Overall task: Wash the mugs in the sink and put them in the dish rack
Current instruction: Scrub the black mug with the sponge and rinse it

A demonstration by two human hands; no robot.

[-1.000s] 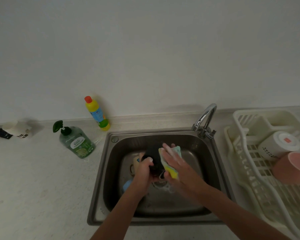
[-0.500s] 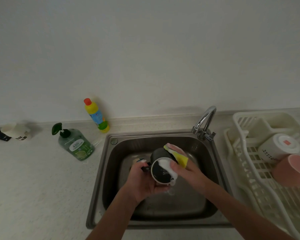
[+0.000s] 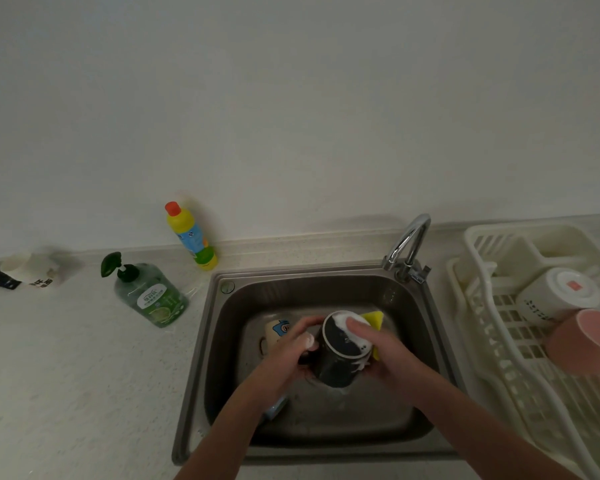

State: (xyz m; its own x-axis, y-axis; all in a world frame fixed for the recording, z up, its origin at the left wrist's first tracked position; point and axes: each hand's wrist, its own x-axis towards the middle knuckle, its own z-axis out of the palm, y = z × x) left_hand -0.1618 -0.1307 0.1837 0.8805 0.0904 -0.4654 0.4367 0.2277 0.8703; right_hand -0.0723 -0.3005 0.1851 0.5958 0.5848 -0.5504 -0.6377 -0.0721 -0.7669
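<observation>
Over the steel sink (image 3: 430,341) my left hand (image 3: 284,358) grips a black mug (image 3: 338,362) from its left side, bottom turned toward me and foamy. My right hand (image 3: 385,351) holds a yellow sponge (image 3: 374,320) against the mug's right side, a finger lying across its soapy bottom. A cream mug with a blue print (image 3: 276,330) lies in the basin behind my left hand, and something blue (image 3: 274,408) shows under my left forearm. In the white dish rack (image 3: 499,358) a white mug (image 3: 555,296) and a pink mug (image 3: 586,341) lie on their sides.
A chrome tap (image 3: 407,244) stands at the sink's back right corner. On the counter to the left are a green soap pump bottle (image 3: 146,292), a yellow cleaner bottle (image 3: 191,237), and small white and black items (image 3: 25,271) at the far left.
The black mug has turned so its bottom faces me and sits lower and nearer. My right hand with the sponge has moved from the mug's side onto its soapy bottom.
</observation>
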